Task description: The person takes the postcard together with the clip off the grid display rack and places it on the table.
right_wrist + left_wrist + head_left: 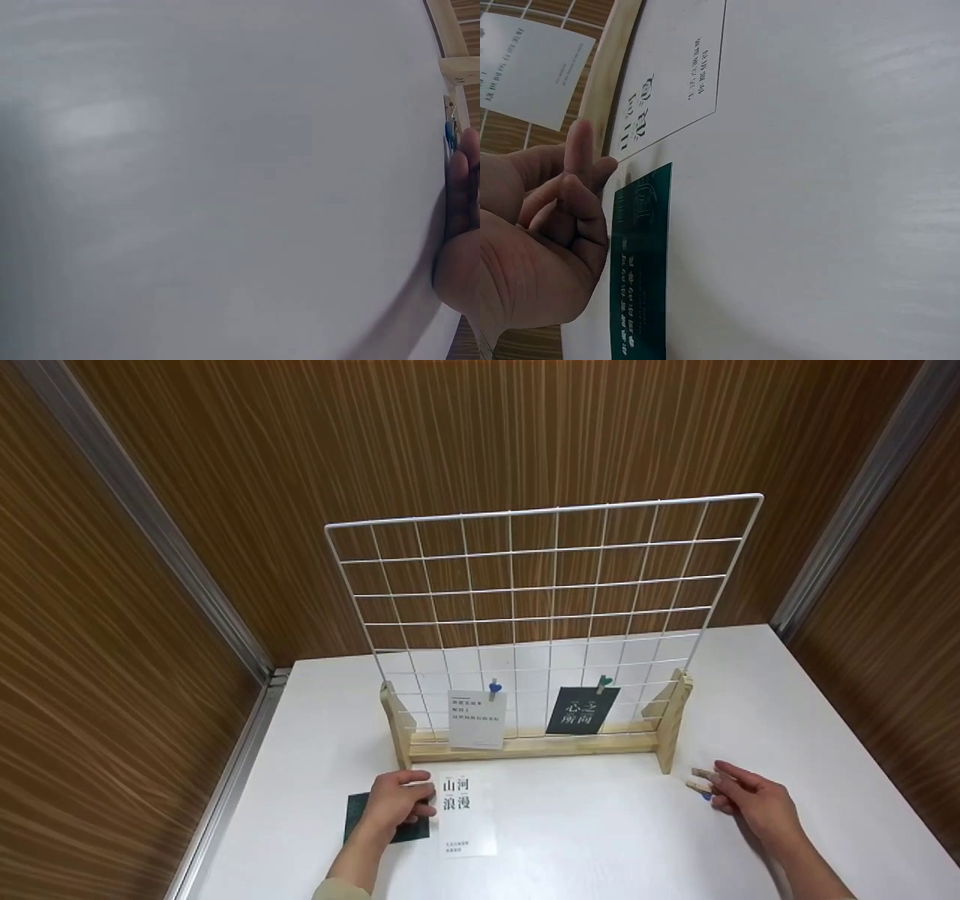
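Observation:
My left hand [397, 801] hovers over a dark green card [414, 831] on the table, its fingers loosely bent with nothing between them. The fingertips come close to the left edge of a white card [469, 832] with black characters. On the right, my right hand [759, 806] pinches a small wooden clothespin [702, 773] between thumb and fingers. Just under it is another clothespin [697, 786] with a blue piece on it, right by the fingertips. In the right wrist view the hand shows only at the edge, with a blue-trimmed clothespin [451, 127] before it.
A white wire grid [532, 585] stands in a wooden base [532, 746] behind the hands. A white card [476, 720] hangs on it by a blue clip [494, 688], a dark card [583, 710] by a green clip [604, 682]. Wood-grain panels [487, 435] surround the white table [585, 825].

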The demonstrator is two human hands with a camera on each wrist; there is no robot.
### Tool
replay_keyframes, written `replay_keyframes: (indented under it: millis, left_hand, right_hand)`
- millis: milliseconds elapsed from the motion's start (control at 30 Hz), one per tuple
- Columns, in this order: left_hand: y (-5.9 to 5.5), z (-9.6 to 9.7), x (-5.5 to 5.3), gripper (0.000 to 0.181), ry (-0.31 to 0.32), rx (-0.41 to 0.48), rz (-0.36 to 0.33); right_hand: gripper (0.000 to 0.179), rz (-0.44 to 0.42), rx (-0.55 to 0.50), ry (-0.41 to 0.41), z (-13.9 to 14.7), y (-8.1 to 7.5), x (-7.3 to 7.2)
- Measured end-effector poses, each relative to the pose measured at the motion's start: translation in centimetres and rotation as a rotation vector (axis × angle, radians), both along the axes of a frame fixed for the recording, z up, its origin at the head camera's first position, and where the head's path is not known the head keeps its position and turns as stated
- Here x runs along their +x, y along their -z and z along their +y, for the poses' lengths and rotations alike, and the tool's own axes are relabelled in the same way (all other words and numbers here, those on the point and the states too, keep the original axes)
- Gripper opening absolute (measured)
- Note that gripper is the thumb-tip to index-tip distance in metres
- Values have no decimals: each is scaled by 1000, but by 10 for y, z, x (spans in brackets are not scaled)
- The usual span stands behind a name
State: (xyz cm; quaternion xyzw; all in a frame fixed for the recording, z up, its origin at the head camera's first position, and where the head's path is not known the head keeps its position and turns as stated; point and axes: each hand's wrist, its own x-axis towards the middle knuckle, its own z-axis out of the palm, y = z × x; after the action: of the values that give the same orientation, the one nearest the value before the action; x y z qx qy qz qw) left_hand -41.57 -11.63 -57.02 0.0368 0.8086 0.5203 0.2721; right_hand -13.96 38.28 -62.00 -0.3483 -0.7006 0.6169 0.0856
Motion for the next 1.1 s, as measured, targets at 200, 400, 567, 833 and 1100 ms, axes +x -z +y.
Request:
replay_keyframes:
  millis: [200, 400, 567, 833, 1100]
  left_hand:
    - [-9, 2, 1, 42, 13, 42, 39]
    - [-20, 6, 2, 42, 25, 100, 89]
    - [-27, 11, -1, 41, 38, 167, 134]
    - [-41, 14, -6, 39, 39, 240, 178]
    - [-60, 17, -14, 43, 26, 267, 220]
  right_hand:
    - [58, 23, -20, 41, -1, 0, 3]
    - [61, 49, -59, 84, -1, -5, 9]
    - [41, 119, -124, 139, 1, -11, 12]
    - [45, 141, -23, 120, -8, -40, 7]
    - [48, 313, 123, 50, -25, -91, -3]
